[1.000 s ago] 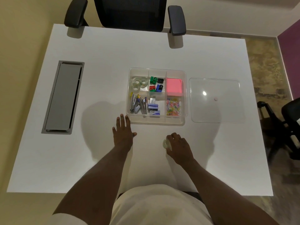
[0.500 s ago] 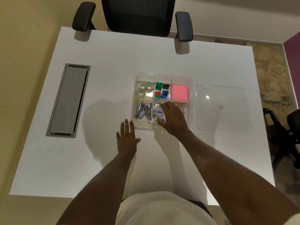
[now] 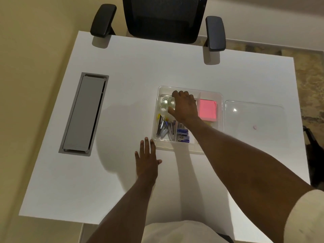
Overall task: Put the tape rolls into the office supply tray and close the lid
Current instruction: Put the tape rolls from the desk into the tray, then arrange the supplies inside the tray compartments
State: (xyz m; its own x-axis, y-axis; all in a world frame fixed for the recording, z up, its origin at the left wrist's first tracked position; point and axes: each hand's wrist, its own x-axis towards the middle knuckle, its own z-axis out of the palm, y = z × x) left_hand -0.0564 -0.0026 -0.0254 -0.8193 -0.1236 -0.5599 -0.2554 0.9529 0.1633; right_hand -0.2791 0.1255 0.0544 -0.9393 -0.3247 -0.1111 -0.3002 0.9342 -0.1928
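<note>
Three tape rolls [image 3: 164,103] lie in the tray [image 3: 190,88] just beside the right hand's [image 3: 184,106] loosely curled fingers [image 3: 175,94].

I'm counting three clear tape rolls [image 3: 164,103] showing in one tray [image 3: 220,109]; one lid [image 3: 255,123] sitting beside it; one pink sticky pad [image 3: 207,110]; two hands, left hand [image 3: 147,159] and right hand [image 3: 184,106].
</note>
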